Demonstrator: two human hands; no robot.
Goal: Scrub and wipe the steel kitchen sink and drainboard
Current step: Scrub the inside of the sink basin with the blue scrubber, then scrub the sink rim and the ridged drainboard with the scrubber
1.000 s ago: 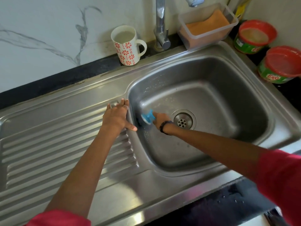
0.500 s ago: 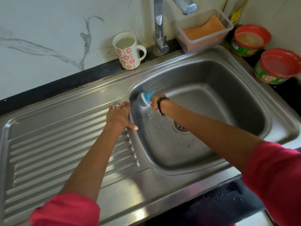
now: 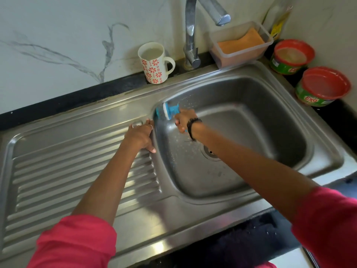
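A person in pink sleeves leans over a steel sink (image 3: 251, 120) set into a dark tabletop (image 3: 251, 242), seen from above. The right hand (image 3: 184, 120) reaches into the basin's far left corner, its grip curled round the handle of a blue scrub brush (image 3: 168, 111). The brush head presses against the upper part of the basin's left wall, just below the rim, which suggests that this corner is the part being scrubbed. Specks of water or foam dot the wall and floor of the basin near the drain (image 3: 209, 152), which the right forearm partly hides.

The left hand (image 3: 141, 136) rests flat on the ribbed drainboard (image 3: 58, 171), right at the edge where it meets the basin. Its grip is spread, fingers straight and holding nothing, probably bracing the body during the scrubbing.

Along the back edge stand a flowered mug (image 3: 155, 63), the tap (image 3: 191, 35) and a clear tub holding an orange sponge (image 3: 241, 42). Two red-rimmed round tubs (image 3: 323, 87) sit at the right edge, likely dish soap. The drainboard looks dry, so wiping it probably remains.
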